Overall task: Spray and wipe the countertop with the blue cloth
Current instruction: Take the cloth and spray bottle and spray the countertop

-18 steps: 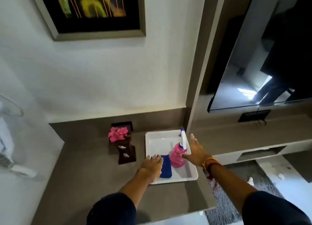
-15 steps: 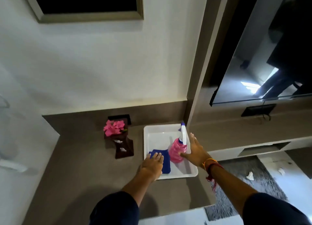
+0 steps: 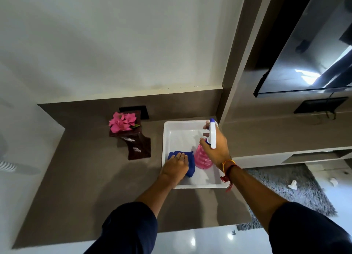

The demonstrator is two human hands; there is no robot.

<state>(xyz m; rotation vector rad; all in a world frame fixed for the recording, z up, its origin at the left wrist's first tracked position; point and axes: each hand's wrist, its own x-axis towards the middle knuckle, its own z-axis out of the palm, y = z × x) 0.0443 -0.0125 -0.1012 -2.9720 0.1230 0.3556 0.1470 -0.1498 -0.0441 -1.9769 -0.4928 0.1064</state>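
Observation:
A white tray (image 3: 182, 127) sits on the brown countertop (image 3: 91, 187) against the right wall panel. Inside it lies a folded blue cloth (image 3: 191, 165), and my left hand (image 3: 176, 166) rests palm down on top of it, fingers together. Beside the cloth stands a pink spray bottle (image 3: 202, 159) with a white and blue trigger head. My right hand (image 3: 217, 146) is wrapped around the bottle's neck, fingers at the trigger.
A dark wavy vase with pink flowers (image 3: 123, 121) stands left of the tray near the back wall. A mounted screen (image 3: 312, 49) hangs at the right above a lower shelf. A grey rug (image 3: 285, 187) lies on the floor beyond the counter's right end.
My right hand has closed around the spray bottle's neck from an open reach beside it. My left hand slid further onto the blue cloth.

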